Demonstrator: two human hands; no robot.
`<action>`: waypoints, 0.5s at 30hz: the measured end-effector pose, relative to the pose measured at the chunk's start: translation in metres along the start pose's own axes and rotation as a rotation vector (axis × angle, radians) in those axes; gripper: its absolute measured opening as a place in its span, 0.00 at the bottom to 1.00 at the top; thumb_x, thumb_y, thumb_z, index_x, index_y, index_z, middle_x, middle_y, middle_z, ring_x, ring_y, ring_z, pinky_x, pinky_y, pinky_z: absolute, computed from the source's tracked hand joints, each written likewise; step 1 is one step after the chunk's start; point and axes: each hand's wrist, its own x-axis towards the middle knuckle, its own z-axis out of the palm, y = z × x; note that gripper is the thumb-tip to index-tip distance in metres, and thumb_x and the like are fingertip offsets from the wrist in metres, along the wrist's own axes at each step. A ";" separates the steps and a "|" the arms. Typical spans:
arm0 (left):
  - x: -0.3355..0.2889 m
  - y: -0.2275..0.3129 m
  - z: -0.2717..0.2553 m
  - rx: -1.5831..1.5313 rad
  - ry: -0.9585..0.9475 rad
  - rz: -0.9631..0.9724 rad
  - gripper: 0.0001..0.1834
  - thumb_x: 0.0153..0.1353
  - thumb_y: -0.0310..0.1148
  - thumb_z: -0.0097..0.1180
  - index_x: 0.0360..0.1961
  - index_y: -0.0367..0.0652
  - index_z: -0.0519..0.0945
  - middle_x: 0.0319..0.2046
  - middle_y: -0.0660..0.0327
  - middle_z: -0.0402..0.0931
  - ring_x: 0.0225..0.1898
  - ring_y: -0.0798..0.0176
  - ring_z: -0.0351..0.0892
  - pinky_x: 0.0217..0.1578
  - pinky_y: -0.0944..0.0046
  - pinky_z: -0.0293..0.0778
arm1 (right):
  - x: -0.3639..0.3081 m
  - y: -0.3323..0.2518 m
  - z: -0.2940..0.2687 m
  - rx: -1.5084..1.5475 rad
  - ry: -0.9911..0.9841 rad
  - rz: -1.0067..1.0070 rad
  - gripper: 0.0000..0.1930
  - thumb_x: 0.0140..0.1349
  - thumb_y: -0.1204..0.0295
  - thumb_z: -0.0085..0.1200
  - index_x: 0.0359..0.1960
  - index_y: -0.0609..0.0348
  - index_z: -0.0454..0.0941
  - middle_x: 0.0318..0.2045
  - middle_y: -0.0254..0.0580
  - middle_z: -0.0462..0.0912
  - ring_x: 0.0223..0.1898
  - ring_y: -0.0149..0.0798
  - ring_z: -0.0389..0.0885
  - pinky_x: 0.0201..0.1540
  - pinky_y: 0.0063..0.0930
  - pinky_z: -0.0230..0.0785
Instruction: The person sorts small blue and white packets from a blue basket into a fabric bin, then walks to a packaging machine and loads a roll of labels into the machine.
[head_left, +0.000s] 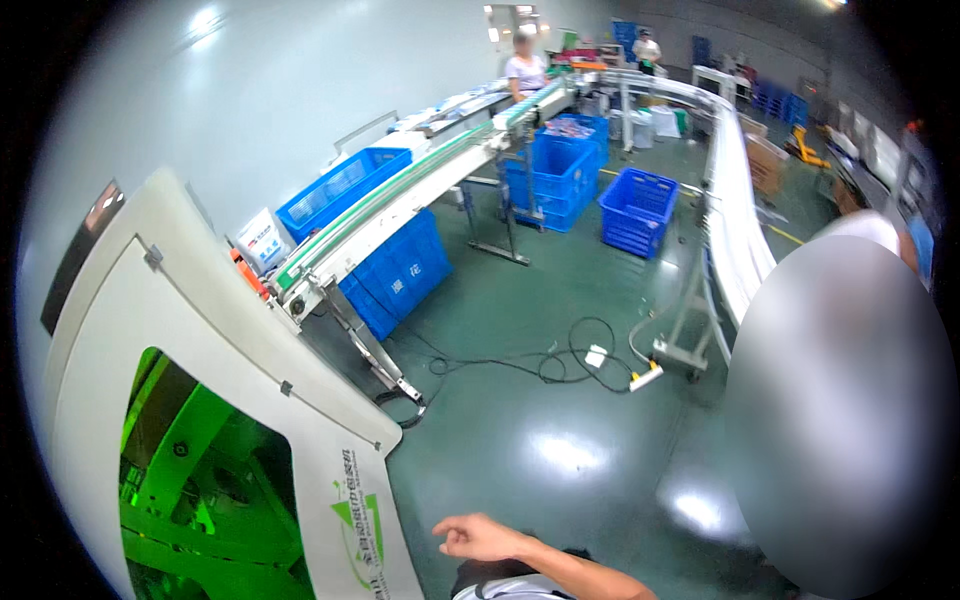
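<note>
My right hand is low in the middle of the view, its forearm coming in from the lower right. It points left, with the index finger partly stretched and the other fingers loosely bent. Nothing shows in its grasp. Closest to it is a large off-white machine with a green see-through window, at the left. A gap separates the hand from the machine's side. My left hand is out of view.
A green-edged conveyor runs from the machine toward the back. A curved white conveyor stands right. Blue crates sit between them. Black cable and a power strip lie on the floor. A blurred shape hides the right.
</note>
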 end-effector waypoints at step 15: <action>0.104 0.689 -0.112 -0.654 -0.105 0.964 0.15 0.59 0.28 0.59 0.47 0.38 0.74 0.40 0.62 0.78 0.40 0.69 0.77 0.41 0.68 0.75 | 0.491 -0.095 -0.515 -0.438 0.190 0.035 0.14 0.60 0.64 0.54 0.40 0.63 0.79 0.29 0.49 0.83 0.30 0.39 0.82 0.35 0.32 0.73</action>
